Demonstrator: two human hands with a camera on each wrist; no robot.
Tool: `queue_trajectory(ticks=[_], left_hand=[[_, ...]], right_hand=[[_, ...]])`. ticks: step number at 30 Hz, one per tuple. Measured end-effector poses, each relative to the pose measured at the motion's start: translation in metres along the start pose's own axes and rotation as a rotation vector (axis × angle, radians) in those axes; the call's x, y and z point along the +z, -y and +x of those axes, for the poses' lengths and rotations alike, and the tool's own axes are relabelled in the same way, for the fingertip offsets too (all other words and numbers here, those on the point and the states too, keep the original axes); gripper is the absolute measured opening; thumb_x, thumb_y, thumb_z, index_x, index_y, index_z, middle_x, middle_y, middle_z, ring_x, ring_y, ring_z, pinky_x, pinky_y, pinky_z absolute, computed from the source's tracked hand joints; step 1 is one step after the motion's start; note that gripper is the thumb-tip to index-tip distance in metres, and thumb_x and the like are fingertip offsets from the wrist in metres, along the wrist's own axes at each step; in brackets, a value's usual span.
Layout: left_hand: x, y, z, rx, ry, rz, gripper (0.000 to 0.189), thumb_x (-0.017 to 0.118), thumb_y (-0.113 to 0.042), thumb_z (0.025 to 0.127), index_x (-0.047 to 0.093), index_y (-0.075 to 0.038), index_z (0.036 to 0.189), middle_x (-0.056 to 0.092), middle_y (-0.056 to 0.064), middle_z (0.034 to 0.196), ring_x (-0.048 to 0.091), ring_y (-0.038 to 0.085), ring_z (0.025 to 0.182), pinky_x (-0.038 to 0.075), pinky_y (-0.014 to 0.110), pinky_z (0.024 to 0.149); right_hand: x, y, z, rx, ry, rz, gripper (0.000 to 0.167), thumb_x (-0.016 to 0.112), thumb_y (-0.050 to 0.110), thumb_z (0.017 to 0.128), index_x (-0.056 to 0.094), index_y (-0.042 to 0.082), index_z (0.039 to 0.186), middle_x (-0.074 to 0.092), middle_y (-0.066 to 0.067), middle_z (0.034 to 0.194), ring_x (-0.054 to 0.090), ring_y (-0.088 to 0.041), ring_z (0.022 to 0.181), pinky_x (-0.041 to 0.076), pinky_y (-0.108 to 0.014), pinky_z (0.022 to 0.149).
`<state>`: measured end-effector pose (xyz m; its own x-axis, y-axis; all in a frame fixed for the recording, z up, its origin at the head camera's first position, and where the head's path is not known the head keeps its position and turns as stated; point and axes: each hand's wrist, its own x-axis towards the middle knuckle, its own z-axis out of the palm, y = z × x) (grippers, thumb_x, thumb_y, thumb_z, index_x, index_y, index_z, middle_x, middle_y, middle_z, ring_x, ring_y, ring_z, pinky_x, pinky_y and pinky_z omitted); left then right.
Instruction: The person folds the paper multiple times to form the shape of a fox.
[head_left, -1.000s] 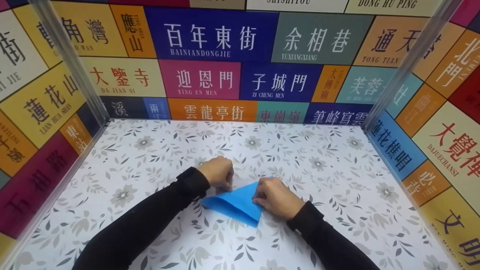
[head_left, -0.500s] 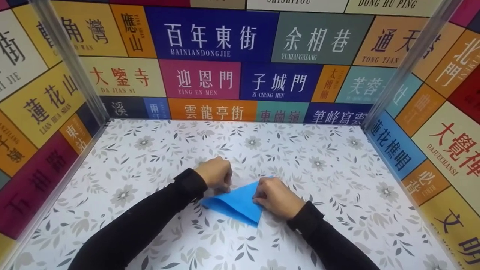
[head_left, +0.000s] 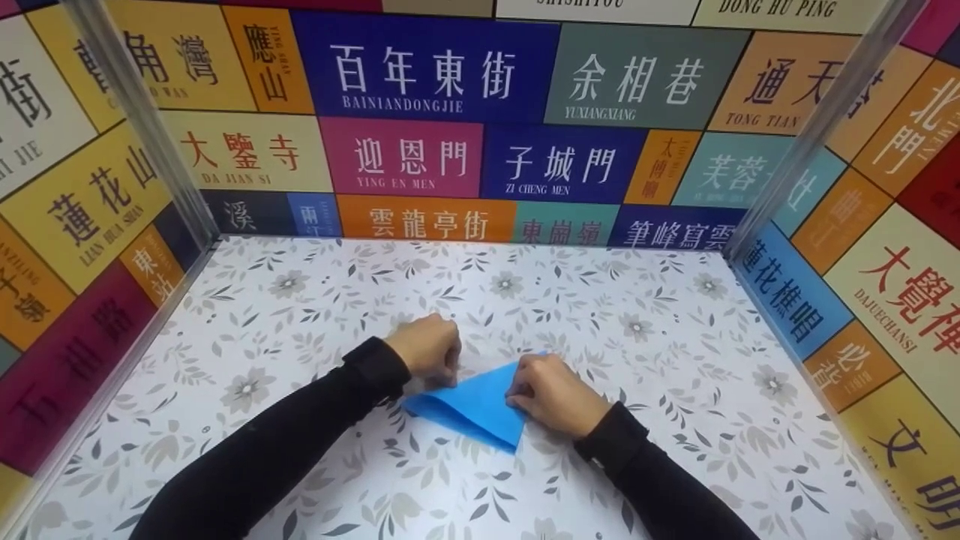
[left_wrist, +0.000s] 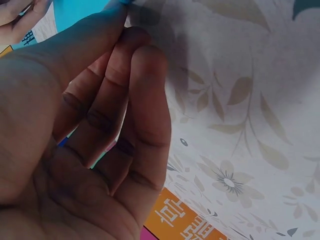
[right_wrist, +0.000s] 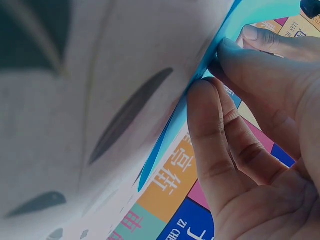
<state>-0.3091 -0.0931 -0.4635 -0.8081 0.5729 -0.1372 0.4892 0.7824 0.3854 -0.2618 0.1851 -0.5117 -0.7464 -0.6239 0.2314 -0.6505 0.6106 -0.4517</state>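
A sheet of blue paper (head_left: 480,405), folded over into a rough triangle, lies on the floral-patterned tabletop, its front edge gaping a little. My left hand (head_left: 427,346) pinches the paper's upper-left edge with curled fingers. In the left wrist view the thumb (left_wrist: 102,27) reaches the blue paper (left_wrist: 80,11) at the top, where the pinch itself is partly cut off. My right hand (head_left: 559,397) holds the right side of the sheet, and a small blue corner pokes out above it. Thumb and fingertips meet at the paper's thin edge (right_wrist: 165,142) in the right wrist view.
The white tabletop (head_left: 360,487) has a grey leaf and flower print. Colourful panels with Chinese lettering (head_left: 420,67) enclose it at the back and on both sides. Clear corner posts (head_left: 176,165) stand where the panels meet.
My left hand has slid slightly left along the paper's upper edge. The right hand and the paper have stayed nearly in place.
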Motion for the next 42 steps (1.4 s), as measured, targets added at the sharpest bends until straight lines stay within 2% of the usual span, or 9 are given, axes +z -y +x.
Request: queue_trajectory(ticks=[5,11,24,35,42], left_hand=[[-0.001,0.001,-0.003,0.0,-0.004,-0.005,0.016,0.104,-0.015,0.086,0.088,-0.013,0.084,0.082,0.001,0.078,0.071,0.019,0.072,0.062,0.037,0.074],[0.0,0.004,-0.005,0.018,-0.019,-0.021,0.015,0.103,-0.015,0.086,0.089,-0.013,0.084,0.083,-0.001,0.077,0.071,0.017,0.071,0.064,0.038,0.077],[0.0,0.009,-0.009,0.044,-0.019,0.0,0.016,0.105,-0.015,0.085,0.09,-0.011,0.083,0.084,0.001,0.077,0.068,0.014,0.068,0.063,0.034,0.074],[0.0,0.011,-0.018,-0.011,0.002,-0.01,0.014,0.102,-0.012,0.086,0.089,-0.012,0.083,0.084,0.001,0.078,0.072,0.016,0.069,0.065,0.036,0.075],[0.001,0.016,-0.023,-0.001,-0.012,-0.015,0.016,0.104,-0.012,0.085,0.088,-0.012,0.081,0.082,0.0,0.075,0.069,0.013,0.067,0.062,0.031,0.071]], right_hand=[[0.0,0.0,0.001,0.015,0.008,0.017,0.008,0.094,0.004,0.094,0.091,0.011,0.092,0.078,-0.002,0.091,0.072,-0.013,0.082,0.064,-0.027,0.076],[-0.001,-0.001,0.001,0.022,0.018,0.024,0.008,0.094,0.004,0.094,0.091,0.011,0.094,0.079,-0.002,0.093,0.073,-0.013,0.083,0.064,-0.027,0.077],[0.0,0.0,0.0,-0.04,-0.01,0.021,0.009,0.093,0.0,0.094,0.091,0.007,0.091,0.078,-0.005,0.089,0.073,-0.014,0.08,0.062,-0.025,0.072],[0.0,0.0,0.0,-0.007,-0.002,0.035,0.009,0.094,0.0,0.093,0.091,0.008,0.092,0.079,-0.004,0.09,0.073,-0.013,0.08,0.063,-0.026,0.074],[0.0,0.0,0.0,0.005,0.006,0.016,0.007,0.094,0.003,0.094,0.091,0.009,0.093,0.078,-0.003,0.091,0.072,-0.012,0.081,0.064,-0.026,0.075]])
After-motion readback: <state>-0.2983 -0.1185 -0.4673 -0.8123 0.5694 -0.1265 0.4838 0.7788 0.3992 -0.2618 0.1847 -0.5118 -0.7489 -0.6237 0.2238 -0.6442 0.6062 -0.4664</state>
